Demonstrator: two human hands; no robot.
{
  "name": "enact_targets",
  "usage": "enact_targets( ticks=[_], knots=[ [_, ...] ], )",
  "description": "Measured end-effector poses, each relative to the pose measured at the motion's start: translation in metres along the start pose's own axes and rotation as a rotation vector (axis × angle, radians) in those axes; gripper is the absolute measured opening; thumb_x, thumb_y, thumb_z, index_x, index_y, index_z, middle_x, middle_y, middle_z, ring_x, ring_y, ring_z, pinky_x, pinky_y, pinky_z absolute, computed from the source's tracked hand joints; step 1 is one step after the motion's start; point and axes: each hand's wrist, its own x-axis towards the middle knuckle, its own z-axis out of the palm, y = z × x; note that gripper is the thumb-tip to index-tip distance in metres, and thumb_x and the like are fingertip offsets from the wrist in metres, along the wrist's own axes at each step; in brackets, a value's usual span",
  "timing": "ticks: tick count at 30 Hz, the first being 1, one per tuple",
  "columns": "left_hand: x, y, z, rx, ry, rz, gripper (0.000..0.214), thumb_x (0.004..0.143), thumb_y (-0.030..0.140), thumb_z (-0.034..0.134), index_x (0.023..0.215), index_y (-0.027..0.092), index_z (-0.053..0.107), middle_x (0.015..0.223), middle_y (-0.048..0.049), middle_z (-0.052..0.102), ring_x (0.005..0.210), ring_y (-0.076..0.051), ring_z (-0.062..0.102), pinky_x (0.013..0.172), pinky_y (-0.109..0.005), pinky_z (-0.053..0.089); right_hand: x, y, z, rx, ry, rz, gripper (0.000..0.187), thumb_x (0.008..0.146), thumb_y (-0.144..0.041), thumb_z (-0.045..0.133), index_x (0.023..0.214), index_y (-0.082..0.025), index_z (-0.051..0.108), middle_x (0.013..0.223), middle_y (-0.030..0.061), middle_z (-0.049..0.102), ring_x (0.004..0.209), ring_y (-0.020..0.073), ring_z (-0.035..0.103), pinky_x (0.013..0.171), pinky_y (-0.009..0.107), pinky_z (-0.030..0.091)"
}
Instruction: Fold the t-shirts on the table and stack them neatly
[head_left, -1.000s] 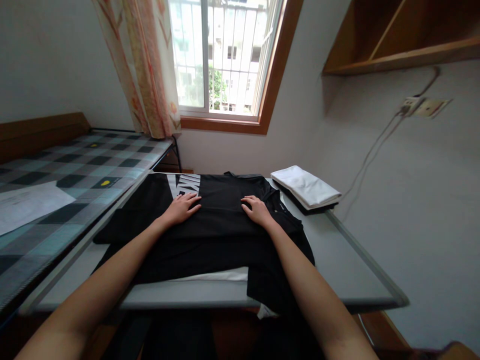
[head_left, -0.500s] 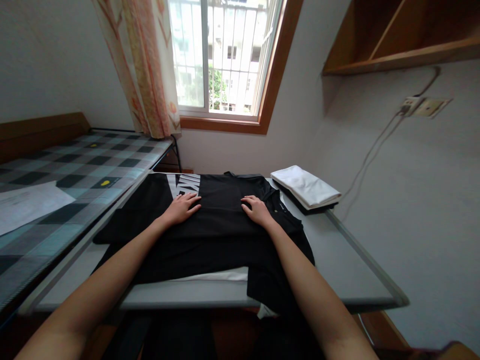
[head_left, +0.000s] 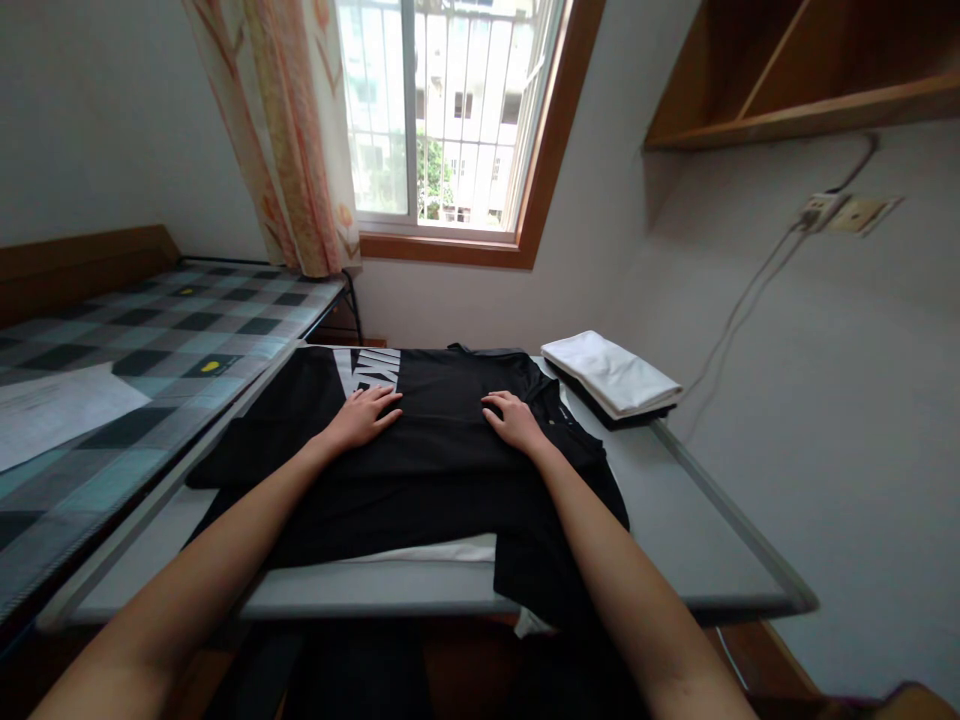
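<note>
A black T-shirt (head_left: 442, 440) with white block lettering lies spread on the grey-white table (head_left: 697, 520), its far part folded over toward me. My left hand (head_left: 361, 415) rests flat on the shirt beside the lettering, fingers apart. On the shirt's right half, near the collar, lies my right hand (head_left: 514, 420), its fingers loosely stretched on the fabric and holding nothing. One black sleeve hangs over the table's near edge on the right. A strip of white cloth (head_left: 442, 550) shows under the shirt's near hem.
Folded white and black cloth (head_left: 611, 375) sits stacked at the table's far right. To the left is a bed with a checked mattress (head_left: 225, 320) and a sheet of paper (head_left: 67, 405). A wall shelf (head_left: 817, 110) hangs upper right, above a socket with cables. The curtained window (head_left: 457, 120) is ahead.
</note>
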Motion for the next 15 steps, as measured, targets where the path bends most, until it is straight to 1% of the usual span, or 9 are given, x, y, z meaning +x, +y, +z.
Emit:
enact_targets(
  ticks=[4, 8, 15],
  knots=[
    [-0.0004, 0.0006, -0.0005, 0.010, -0.005, -0.005, 0.054, 0.095, 0.053, 0.035, 0.138, 0.025, 0.051, 0.150, -0.0079, 0.042, 0.139, -0.028, 0.035, 0.114, -0.051, 0.026, -0.0002, -0.0004, -0.0002, 0.003, 0.002, 0.003, 0.028, 0.090, -0.029, 0.056, 0.114, -0.020, 0.068, 0.126, 0.0094, 0.061, 0.119, 0.0233, 0.055, 0.103, 0.039, 0.041],
    [-0.0007, 0.0007, -0.0002, 0.009, 0.004, -0.008, 0.053, 0.095, 0.053, 0.035, 0.138, 0.026, 0.051, 0.150, -0.0072, 0.043, 0.139, -0.027, 0.036, 0.114, -0.050, 0.026, -0.0003, -0.0005, -0.0004, 0.002, 0.001, 0.002, 0.028, 0.090, -0.029, 0.056, 0.114, -0.021, 0.068, 0.126, 0.0092, 0.061, 0.119, 0.0232, 0.055, 0.103, 0.039, 0.041],
    [-0.0010, -0.0003, 0.0007, -0.015, 0.014, -0.003, 0.054, 0.095, 0.054, 0.036, 0.138, 0.026, 0.052, 0.150, -0.0070, 0.043, 0.139, -0.028, 0.036, 0.115, -0.051, 0.025, -0.0005, -0.0012, 0.0000, 0.001, 0.002, 0.005, 0.027, 0.090, -0.029, 0.055, 0.113, -0.022, 0.068, 0.126, 0.0094, 0.061, 0.120, 0.0238, 0.055, 0.103, 0.040, 0.041]
  ],
)
